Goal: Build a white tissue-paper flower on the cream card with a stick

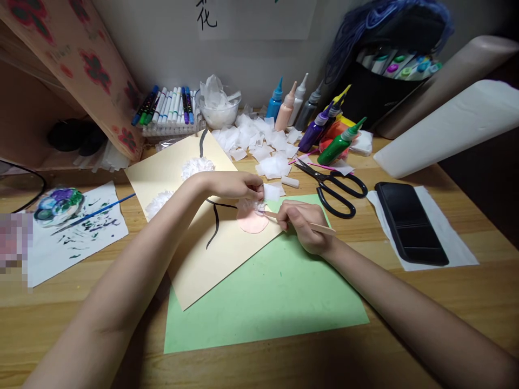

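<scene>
A cream paper sheet [194,259] with black painted branch lines lies tilted on a green sheet [275,302]. It carries two white tissue flowers [197,166] and a pink painted circle [252,222]. My left hand [239,186] pinches a small white tissue square [271,190] just above the pink circle. My right hand [302,224] grips a thin wooden stick [320,228], its tip touching the tissue tufts at the circle's upper edge.
Loose tissue squares [259,143] and a bowl of them [219,111] lie behind. Paint bottles [312,116], black scissors [338,189], a black phone [411,221], markers [170,105], and a paint-smeared paper with brush [87,216] surround the sheets.
</scene>
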`<state>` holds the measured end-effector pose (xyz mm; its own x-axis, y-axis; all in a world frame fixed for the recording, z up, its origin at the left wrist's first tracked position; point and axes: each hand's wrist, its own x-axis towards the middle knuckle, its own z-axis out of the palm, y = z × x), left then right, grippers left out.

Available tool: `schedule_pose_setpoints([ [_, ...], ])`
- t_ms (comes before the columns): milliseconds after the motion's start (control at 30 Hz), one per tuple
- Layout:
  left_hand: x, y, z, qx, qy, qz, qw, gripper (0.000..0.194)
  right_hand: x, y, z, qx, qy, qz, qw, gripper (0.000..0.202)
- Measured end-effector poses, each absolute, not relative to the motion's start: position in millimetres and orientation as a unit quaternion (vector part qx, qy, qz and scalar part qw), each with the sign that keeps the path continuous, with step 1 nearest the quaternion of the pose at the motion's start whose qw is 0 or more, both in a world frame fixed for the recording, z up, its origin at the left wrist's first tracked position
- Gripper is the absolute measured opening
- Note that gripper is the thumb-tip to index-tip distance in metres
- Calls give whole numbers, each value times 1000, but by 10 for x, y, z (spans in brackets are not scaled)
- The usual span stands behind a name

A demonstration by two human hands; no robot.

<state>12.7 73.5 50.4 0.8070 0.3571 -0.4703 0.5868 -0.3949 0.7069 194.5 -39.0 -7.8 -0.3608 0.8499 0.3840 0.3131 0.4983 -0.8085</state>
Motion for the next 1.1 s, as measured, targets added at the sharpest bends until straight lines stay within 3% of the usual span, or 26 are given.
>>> schedule_pose_setpoints([
  [167,122,737,494,822,290,-121,476,15,1946,-396,-82,-389,-742,314,447,44],
  [667,119,745,482,829,274,-113,474,13,1924,-382,-40,-420,-750,304,411,44],
  [1100,120,754,479,827,273,-112,478,15,1906,-305,-90,-465,-689,383,402,50],
])
